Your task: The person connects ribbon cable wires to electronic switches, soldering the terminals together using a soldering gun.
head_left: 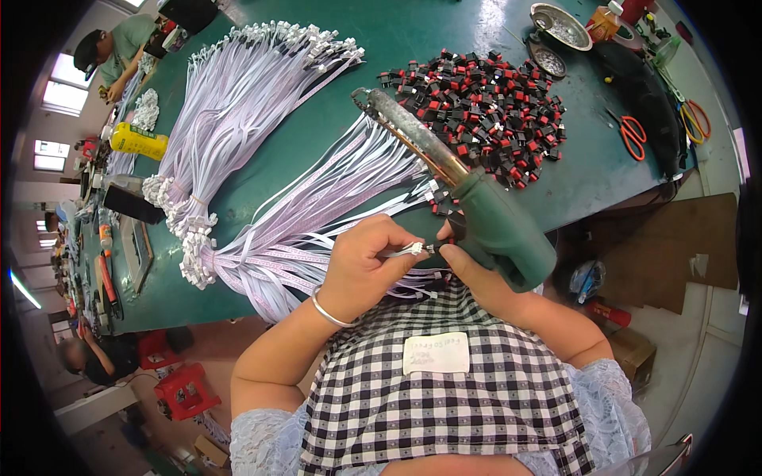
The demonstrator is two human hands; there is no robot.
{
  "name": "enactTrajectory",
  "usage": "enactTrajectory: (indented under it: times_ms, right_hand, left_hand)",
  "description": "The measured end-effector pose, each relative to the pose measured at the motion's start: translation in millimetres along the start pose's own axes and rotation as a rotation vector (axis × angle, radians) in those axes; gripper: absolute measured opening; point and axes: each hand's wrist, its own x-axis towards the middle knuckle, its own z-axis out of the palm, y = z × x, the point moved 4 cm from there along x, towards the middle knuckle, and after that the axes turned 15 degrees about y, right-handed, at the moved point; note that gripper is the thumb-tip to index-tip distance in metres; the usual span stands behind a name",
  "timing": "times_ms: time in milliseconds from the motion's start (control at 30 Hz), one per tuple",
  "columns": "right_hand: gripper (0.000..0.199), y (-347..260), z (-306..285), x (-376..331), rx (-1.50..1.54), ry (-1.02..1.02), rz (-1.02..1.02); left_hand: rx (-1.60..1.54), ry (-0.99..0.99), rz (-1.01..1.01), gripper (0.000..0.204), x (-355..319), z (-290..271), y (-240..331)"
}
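My left hand [359,260] pinches the white plug [414,248] at the end of a flat white cable. Close beside it, the fingertips of my right hand [482,278] are closed on a small black connector-like part [435,247]. The plug and the black part meet or nearly meet; I cannot tell whether they are joined. A tool with a green handle [504,230] and a metal barrel [417,131] stands over my right hand and hides some of its fingers. Beyond my hands lies a loose bundle of white cables [305,214].
A larger cable bundle [230,111] lies at the far left. Behind the barrel is a heap of black and red parts [484,111]. Orange-handled scissors [632,136], metal dishes [562,25] and a yellow bottle [139,141] are on the green table [317,119]. Other people sit at left.
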Motion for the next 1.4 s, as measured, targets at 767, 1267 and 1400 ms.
enactTrajectory:
  times_ms: [767, 1267, 1400]
  right_hand:
    - [0.030, -1.9, 0.2, 0.1, -0.226, 0.016, -0.148]
    - [0.016, -1.8, -2.3, -0.5, 0.215, 0.058, 0.228]
    - [0.016, -1.5, -2.4, 0.3, 0.204, 0.041, 0.219]
  left_hand:
    - [-0.284, -0.101, -0.274, 0.018, -4.1, 1.9, -16.0]
    - [-0.305, -0.043, -0.341, 0.016, 2.9, 2.5, -0.3]
    - [-0.282, -0.100, -0.394, 0.014, 3.5, 1.8, -4.7]
